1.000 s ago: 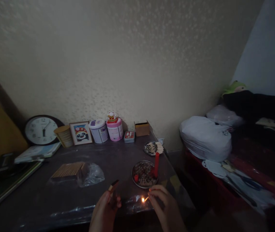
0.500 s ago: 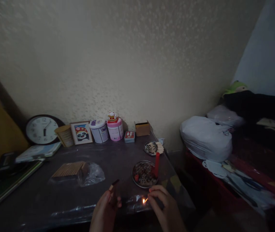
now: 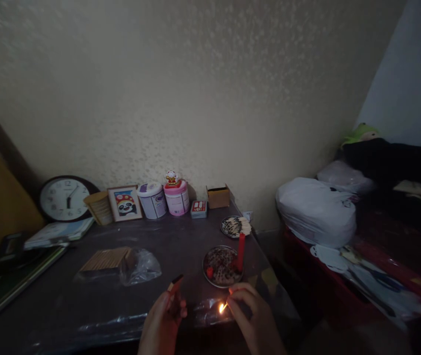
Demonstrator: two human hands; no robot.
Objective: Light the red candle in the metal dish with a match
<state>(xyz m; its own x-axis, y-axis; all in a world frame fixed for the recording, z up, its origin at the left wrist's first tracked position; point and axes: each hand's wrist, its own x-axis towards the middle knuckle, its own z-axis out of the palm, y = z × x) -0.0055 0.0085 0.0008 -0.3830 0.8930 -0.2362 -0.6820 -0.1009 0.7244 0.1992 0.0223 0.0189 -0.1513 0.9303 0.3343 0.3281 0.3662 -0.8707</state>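
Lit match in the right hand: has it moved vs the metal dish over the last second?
No, barely. The lit match, pinched in the right hand, stays just below the metal dish holding the red candle; the small shift matches camera drift.

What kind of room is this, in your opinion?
Probably a bedroom or small living room in a home. A wall clock and a framed panda picture stand on a dark table against a wallpapered wall, and a bed piled with bags and clothing is on the right.

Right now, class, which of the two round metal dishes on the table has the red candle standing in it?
The nearer dish, just beyond the right hand, holds the upright red candle; the farther dish holds only pale sticks.
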